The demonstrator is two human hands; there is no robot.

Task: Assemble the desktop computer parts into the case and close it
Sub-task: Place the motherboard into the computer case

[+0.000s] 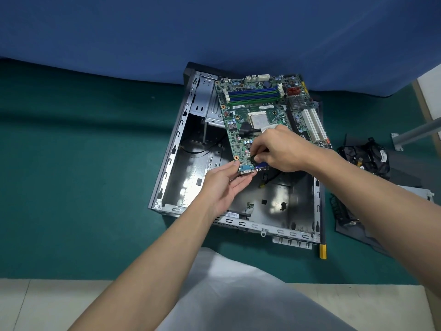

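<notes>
Above open case (262,227) on green mat (83,163): mobo (253,108) is held skewed to case walls. Near corner, at blue port (246,168), is pinched betw. thumb & fingers of left hand (222,185); adjacent edge is gripped by curled right hand (279,151). Loose parts (365,158) are seen beside case.

motherboard (259,108) over open case (176,139) | loose parts (365,156) right of case
</notes>
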